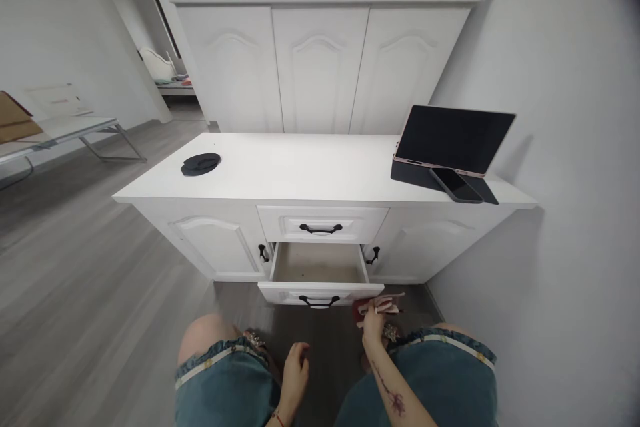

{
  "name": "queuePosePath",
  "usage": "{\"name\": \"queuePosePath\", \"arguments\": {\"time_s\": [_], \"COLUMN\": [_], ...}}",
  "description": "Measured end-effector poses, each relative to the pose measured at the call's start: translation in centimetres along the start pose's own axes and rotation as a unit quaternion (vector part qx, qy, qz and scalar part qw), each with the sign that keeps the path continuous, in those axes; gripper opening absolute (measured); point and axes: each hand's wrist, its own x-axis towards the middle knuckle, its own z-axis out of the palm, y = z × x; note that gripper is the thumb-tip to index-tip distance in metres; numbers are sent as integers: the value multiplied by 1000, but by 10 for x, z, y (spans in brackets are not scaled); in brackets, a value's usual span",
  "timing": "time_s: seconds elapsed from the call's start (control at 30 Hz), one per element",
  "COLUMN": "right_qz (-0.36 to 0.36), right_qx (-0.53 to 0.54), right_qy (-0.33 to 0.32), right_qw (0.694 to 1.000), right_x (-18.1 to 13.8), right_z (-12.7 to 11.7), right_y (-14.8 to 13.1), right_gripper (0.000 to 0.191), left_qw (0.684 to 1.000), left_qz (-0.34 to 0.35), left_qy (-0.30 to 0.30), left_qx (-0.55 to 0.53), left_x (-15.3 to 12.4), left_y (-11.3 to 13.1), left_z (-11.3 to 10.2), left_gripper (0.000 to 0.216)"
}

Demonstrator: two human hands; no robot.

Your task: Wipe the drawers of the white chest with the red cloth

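Observation:
My right hand is closed on a crumpled pale pink cloth, low down beside the right front corner of the pulled-out lower drawer. A dark red patch shows next to the cloth; I cannot tell whether it is part of it. The drawer stands open, with a bare beige bottom and a black handle. Between my knees, my left hand hangs loosely curled with nothing seen in it, apart from the drawer. Above, the upper drawer is closed.
On the white cabinet top lie a flat black object at left, a tablet on a stand and a phone at right. A wall borders the right side. A glass-topped table stands far left.

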Motion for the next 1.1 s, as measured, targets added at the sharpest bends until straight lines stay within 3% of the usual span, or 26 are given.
{"name": "queuePosePath", "arguments": {"time_s": [0.17,0.27,0.37,0.5,0.77,0.87,1.0,1.1], "right_qz": [-122,-227,-348,-470,-610,-666,-723,-738], "right_qx": [-73,-117,-187,-319,-397,-396,-397,-397], "right_qy": [75,83,64,-54,-258,-313,-370,-400], "right_qw": [987,963,916,822,636,549,428,370], "right_x": [-21,-36,-47,-73,-122,-129,-137,-136], "right_z": [9,17,24,38,102,126,147,153], "right_y": [-14,-10,-4,2,10,5,-8,-8], "right_gripper": [70,62,45,24,24,16,21,23], "left_qw": [1000,999,998,997,996,996,995,993], "left_qz": [-5,6,7,7,-19,-26,-14,-10], "left_qy": [-27,-44,-61,-75,-92,-89,-96,-105], "left_qx": [8,13,15,14,11,5,25,46], "left_x": [-7,-8,-9,-10,-13,-14,-16,-17], "left_y": [-9,-8,-8,-9,-9,-10,-15,-20], "left_z": [5,6,7,9,8,7,8,10], "left_gripper": [33,33,32,31,38,40,38,36]}}
